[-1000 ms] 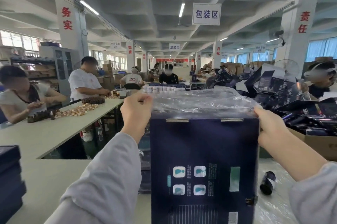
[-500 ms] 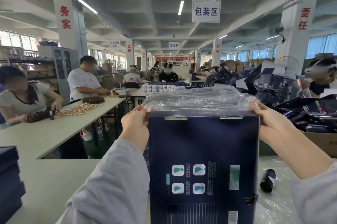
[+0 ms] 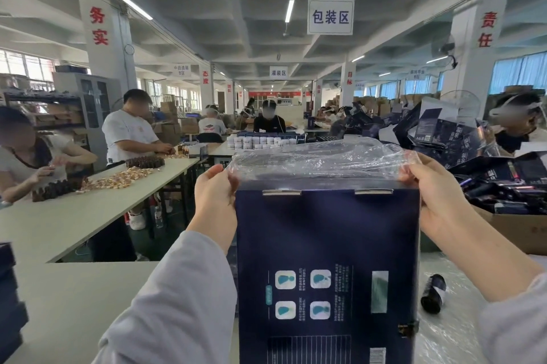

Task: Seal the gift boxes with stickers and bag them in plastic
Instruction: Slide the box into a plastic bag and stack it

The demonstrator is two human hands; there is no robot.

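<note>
A dark navy gift box (image 3: 327, 245) stands upright in front of me, its printed back panel with four small icons facing me. A clear plastic bag (image 3: 319, 160) lies bunched over the box's top edge. My left hand (image 3: 214, 200) pinches the bag's left edge beside the box's upper left corner. At the upper right corner my right hand (image 3: 435, 197) grips the bag's right edge. Both grey sleeves reach in from below.
A small dark bottle (image 3: 432, 294) lies on plastic sheeting at the right. Stacked dark boxes (image 3: 9, 298) sit at the left edge. A cardboard carton (image 3: 515, 230) heaped with dark packaging stands at the right. People work at long tables (image 3: 88, 209) to the left and beyond.
Both hands have dropped slightly and closed in on the box's top corners, drawing the plastic bag lower over the top edge. The box has stayed upright in place.
</note>
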